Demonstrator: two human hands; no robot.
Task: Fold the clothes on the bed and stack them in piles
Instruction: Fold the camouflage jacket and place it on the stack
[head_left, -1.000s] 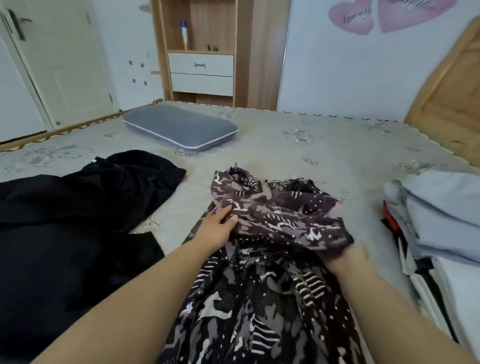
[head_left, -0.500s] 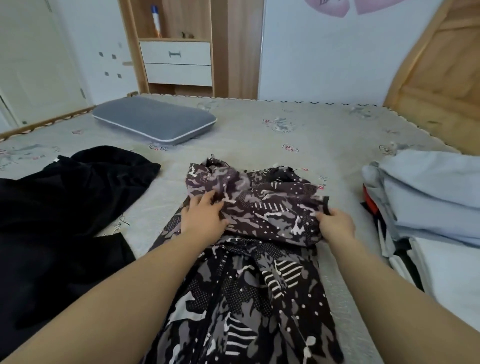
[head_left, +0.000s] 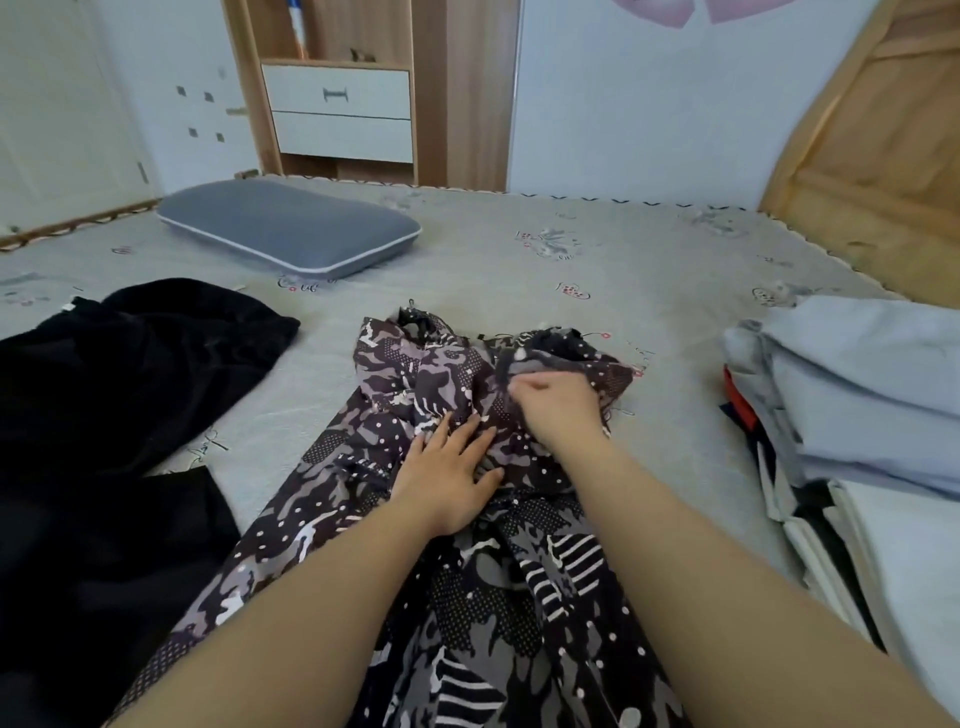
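Since the earlier frame the right hand (head_left: 558, 410) has crossed inward from the garment's right edge. The left hand (head_left: 447, 478) presses flat, fingers straight, on the patterned garment (head_left: 467, 597) mid-bed (head_left: 571, 291); beyond it, the right grips bunched fabric.

Bed (head_left: 649, 270): grey pillow (head_left: 291, 228), black garment (head_left: 130, 384), patterned garment (head_left: 467, 545), folded pile (head_left: 872, 395)
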